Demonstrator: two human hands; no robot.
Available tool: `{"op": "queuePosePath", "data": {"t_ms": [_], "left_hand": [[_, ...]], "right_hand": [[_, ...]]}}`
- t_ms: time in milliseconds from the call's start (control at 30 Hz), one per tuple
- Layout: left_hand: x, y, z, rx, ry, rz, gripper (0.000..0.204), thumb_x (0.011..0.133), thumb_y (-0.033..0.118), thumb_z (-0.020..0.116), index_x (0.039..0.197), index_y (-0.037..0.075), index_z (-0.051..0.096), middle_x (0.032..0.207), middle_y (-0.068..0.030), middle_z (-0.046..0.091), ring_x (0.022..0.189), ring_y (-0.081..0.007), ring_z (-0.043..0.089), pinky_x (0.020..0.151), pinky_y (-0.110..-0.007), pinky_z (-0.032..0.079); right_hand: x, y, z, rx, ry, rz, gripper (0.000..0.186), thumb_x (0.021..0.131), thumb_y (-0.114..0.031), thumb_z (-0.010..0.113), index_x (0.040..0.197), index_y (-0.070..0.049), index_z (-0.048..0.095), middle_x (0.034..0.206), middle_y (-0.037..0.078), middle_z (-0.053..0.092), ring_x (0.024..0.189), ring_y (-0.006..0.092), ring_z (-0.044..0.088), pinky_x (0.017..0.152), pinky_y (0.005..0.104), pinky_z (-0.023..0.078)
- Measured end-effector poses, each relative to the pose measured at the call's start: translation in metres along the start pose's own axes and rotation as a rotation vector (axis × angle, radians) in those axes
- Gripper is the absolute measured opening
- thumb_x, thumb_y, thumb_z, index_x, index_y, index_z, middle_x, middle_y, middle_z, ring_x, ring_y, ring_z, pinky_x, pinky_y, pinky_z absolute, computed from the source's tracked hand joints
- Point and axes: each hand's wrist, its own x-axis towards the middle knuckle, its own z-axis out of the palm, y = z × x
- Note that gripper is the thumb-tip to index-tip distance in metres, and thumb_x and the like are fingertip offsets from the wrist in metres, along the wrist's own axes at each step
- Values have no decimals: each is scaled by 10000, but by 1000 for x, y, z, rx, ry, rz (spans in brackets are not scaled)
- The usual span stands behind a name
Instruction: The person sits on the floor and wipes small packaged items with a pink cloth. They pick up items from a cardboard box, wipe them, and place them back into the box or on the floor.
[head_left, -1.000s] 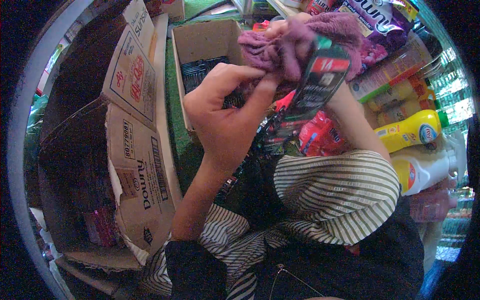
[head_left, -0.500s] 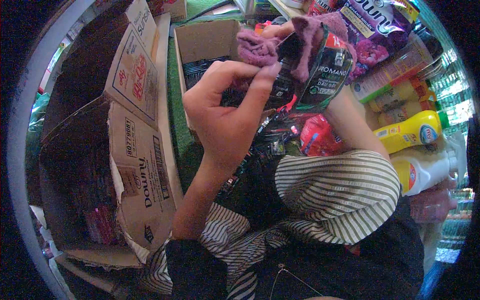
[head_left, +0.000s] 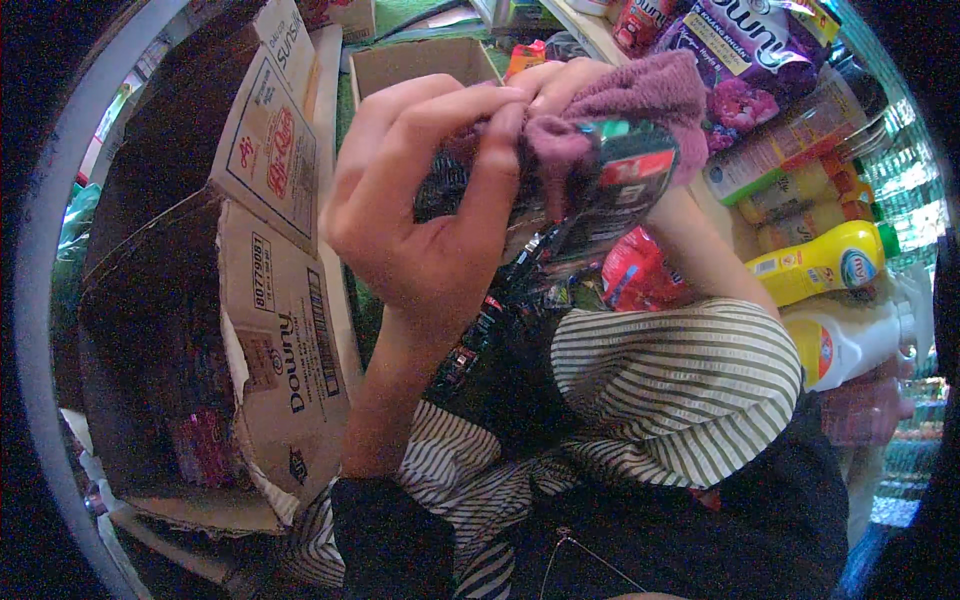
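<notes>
My left hand [head_left: 425, 190] is bent into a pinch, its thumb and fingertips together on the mauve terry cloth [head_left: 640, 90]; the exact contact is blurred. Close against those fingertips is my right hand [head_left: 565, 85], closed on a bunch of black shampoo sachets [head_left: 610, 205] with the cloth wrapped over its top. The sachets hang tilted under the cloth, smeared by motion, a red patch showing on the front one. Most of my right palm is hidden behind cloth and sachets. More dark sachets [head_left: 475, 345] lie below, near my lap.
Tall open cardboard cartons [head_left: 290, 370] stand at the left. A smaller open box [head_left: 420, 65] is behind my left hand. On the right are a purple pouch [head_left: 745, 50], a yellow bottle [head_left: 820, 262] and a white bottle [head_left: 850, 345]. A red packet [head_left: 640, 268] lies near my right forearm.
My left hand has shifted left and up, its fingers now closing over the cloth end beside my right hand. The sachets have tilted and moved lower, and the cloth now covers their top.
</notes>
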Motion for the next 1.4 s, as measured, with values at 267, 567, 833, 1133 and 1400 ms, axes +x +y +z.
{"op": "queuePosePath", "data": {"t_ms": [267,567,833,1133,1400], "left_hand": [[-2,-8,5,-510,144,-604,305,930,337,398,998,44,448,921,-45,456,860,-112,461,705,-241,404],[-19,-1,9,-667,-606,-919,259,896,225,510,786,11,606,641,5,578,560,-47,520,495,-202,411],[-27,-9,14,-571,-651,-839,232,872,208,561,783,10,642,689,24,612,583,-13,523,516,-169,398],[-26,-2,15,-579,-637,-897,217,853,171,571,735,-5,619,638,14,587,570,-27,514,501,-200,416],[-23,-4,22,-849,-330,-962,271,877,134,510,1073,-53,513,963,-83,597,866,-107,560,771,-239,455]], "right_hand": [[8,-31,2,-871,122,-276,247,629,-119,661,853,-14,656,906,122,647,870,227,624,780,314,473],[6,-33,-13,-1207,121,-271,274,657,-59,630,927,-12,632,977,131,623,938,229,600,820,308,457],[-10,1,-30,-1137,116,-294,334,633,-65,684,959,-27,623,1010,120,624,973,241,599,831,313,470],[-13,0,-37,-1186,135,-350,324,634,-54,677,953,-32,625,993,117,625,964,245,602,825,315,473],[-7,-15,-35,-1264,102,-420,263,649,-64,666,906,-25,633,976,117,624,944,255,607,812,331,484]]}}
